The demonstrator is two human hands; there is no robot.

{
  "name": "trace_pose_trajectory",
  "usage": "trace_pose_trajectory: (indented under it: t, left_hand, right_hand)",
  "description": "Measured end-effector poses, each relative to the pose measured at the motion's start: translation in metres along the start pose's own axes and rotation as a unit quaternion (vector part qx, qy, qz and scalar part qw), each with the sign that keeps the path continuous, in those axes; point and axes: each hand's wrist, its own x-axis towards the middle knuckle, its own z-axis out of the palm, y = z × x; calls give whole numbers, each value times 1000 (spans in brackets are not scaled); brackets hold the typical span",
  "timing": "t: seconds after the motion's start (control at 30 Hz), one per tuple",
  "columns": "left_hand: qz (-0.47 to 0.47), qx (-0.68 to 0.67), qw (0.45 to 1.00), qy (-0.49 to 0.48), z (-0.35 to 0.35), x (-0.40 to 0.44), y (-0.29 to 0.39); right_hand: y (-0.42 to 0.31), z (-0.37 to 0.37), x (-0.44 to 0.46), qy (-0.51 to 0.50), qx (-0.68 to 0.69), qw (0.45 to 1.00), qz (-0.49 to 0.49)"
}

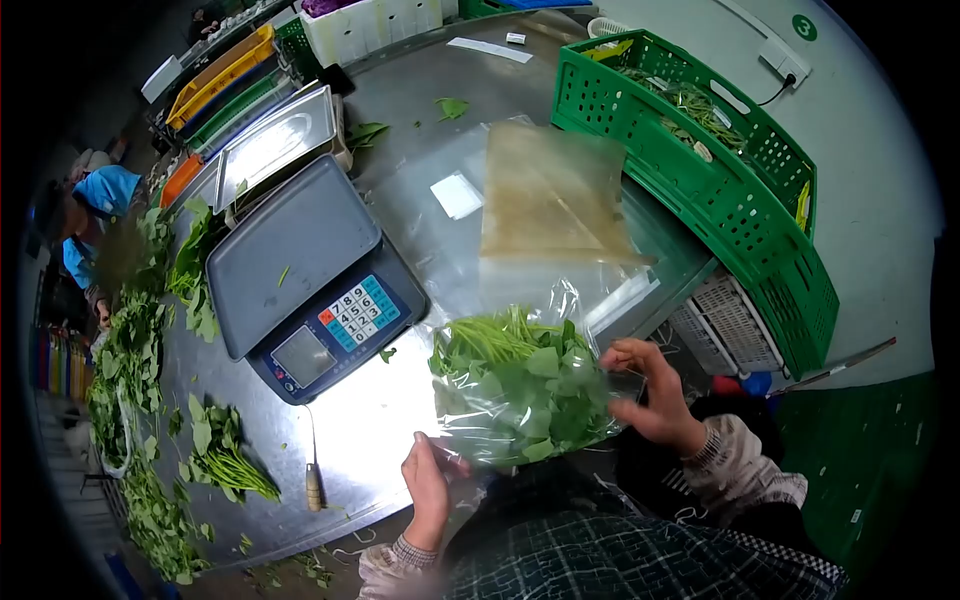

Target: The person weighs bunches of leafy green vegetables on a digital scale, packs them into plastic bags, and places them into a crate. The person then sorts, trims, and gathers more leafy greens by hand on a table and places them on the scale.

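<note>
A clear plastic bag of leafy greens [530,390] is held in front of me over the table's near edge, its stems toward the upper left and leaves toward the lower right. My left hand [428,488] grips the bag's lower left corner between thumb and fingers. At the bag's right end, my right hand [655,400] curls its fingers and thumb around the loose film. Just left of the bag stands a digital scale [295,260] with a scrap of leaf on its grey pan. A bundle of greens [225,455] lies farther left, near a wooden-handled pointed tool [314,485].
Flat plastic bags [550,195] lie behind the held bag, beside small white labels [457,196]. A green crate [690,150] holding greens borders the right side. Loose greens [130,390] heap along the left edge, where another person [100,200] in blue is.
</note>
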Motion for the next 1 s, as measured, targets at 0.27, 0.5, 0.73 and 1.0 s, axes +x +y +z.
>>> trace_pose_trajectory:
  t: [0.27, 0.5, 0.73, 1.0]
  left_hand:
    - [-187, -15, 980, 67, -7, 9, -9]
    - [391, 413, 784, 248, -20, 29, -2]
    - [378, 524, 746, -160, -6, 72, 0]
    - [144, 242, 956, -77, 71, 109, 142]
  right_hand:
    - [126, 42, 49, 40, -12, 977, 208]
    - [86, 24, 37, 23, -266, 961, 71]
    - [103, 9, 34, -271, -319, 892, -171]
    - [4, -47, 111, -54, 204, 975, 74]
